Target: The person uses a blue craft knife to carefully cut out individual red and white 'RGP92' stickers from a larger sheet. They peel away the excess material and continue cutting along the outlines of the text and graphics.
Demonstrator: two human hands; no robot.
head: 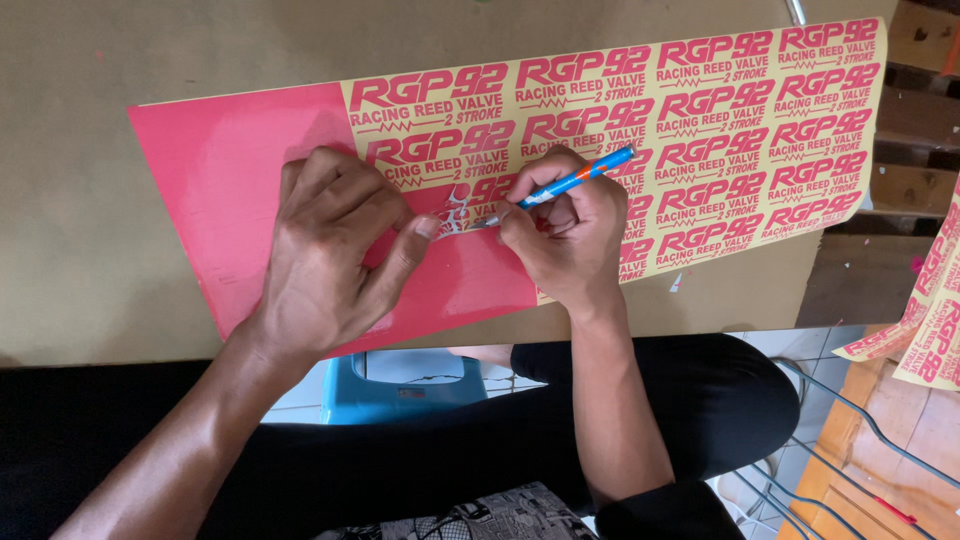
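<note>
A: How do the hands sit?

B: The left hand (330, 250) lies palm down on the sticker sheet (240, 170), fingers bent and spread, the thumb stretched toward the middle. Its thumb tip pins a small curled strip of red vinyl (455, 212) that stands up from the sheet. It grasps nothing; it only presses. The forearm comes up from the lower left.

A: And the other?

B: The right hand (565, 235) is clenched around a blue craft knife (570, 182), held like a pen, with the handle slanting up to the right. The tip meets the sheet just beside the lifted strip, close to the left thumb. The right forearm rises almost straight from below.

A: Where does the sheet lie?

B: Flat on the brown table (80, 250), running from left to upper right. Its left part is plain red; the rest shows red lettering on yellow backing, row after row.

A: Anything hard to make out?

B: The blade itself is too small to see clearly, and the hands cover the lettering under them. At the right edge more printed sheets (925, 320) are cut off by the frame. Below the table, dark trousers (700, 400) hide most of a blue plastic stool (400, 390).
</note>
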